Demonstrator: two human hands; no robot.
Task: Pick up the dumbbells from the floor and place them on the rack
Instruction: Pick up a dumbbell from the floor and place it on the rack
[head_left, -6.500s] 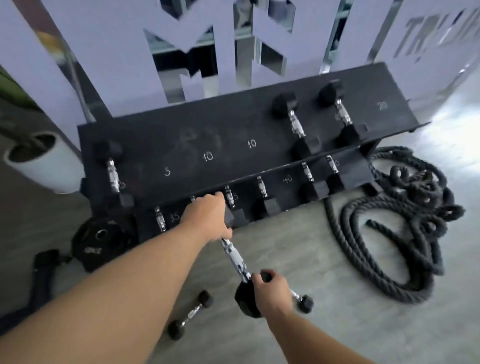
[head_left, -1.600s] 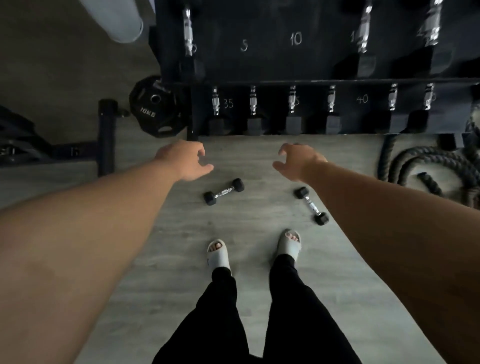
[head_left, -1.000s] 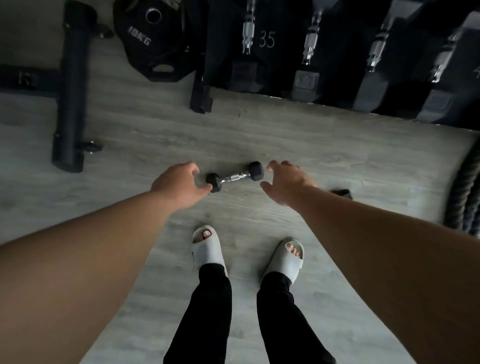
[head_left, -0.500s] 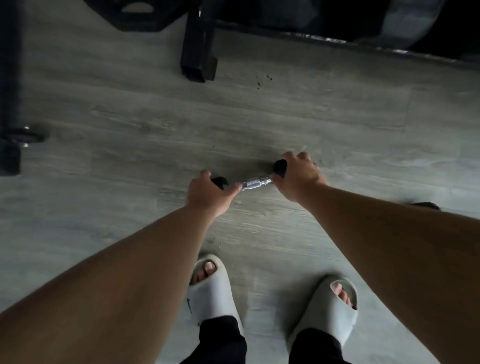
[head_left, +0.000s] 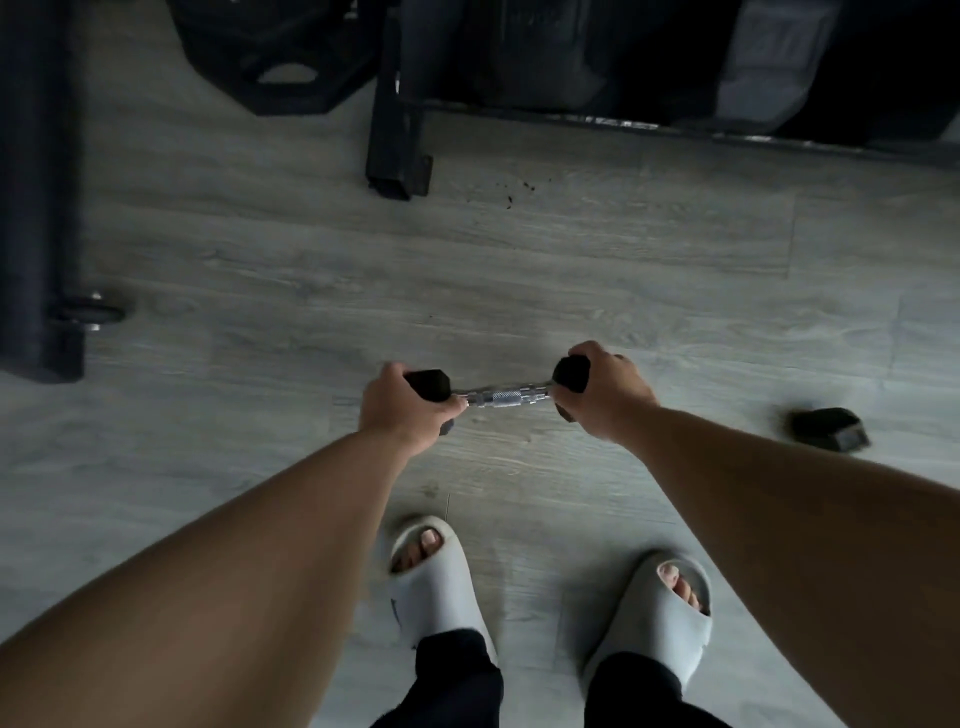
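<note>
A small dumbbell (head_left: 501, 397) with black hex heads and a chrome handle lies crosswise in front of my feet. My left hand (head_left: 402, 410) grips its left head and my right hand (head_left: 605, 395) grips its right head; whether it is off the floor I cannot tell. A second small dumbbell (head_left: 828, 428) lies on the grey floor at the right, mostly hidden behind my right forearm. The black rack (head_left: 400, 130) stands along the top edge, only its foot and lower rail in view.
A black weight plate (head_left: 280, 57) leans at the rack's left end. A dark bench leg with a bolt (head_left: 41, 208) runs down the left side. My two feet in pale slides (head_left: 431, 577) stand just behind the held dumbbell.
Both hands came down from open over the floor and closed on the two heads of the nearer dumbbell. My head dropped lower, so the rack slid up out of view.
</note>
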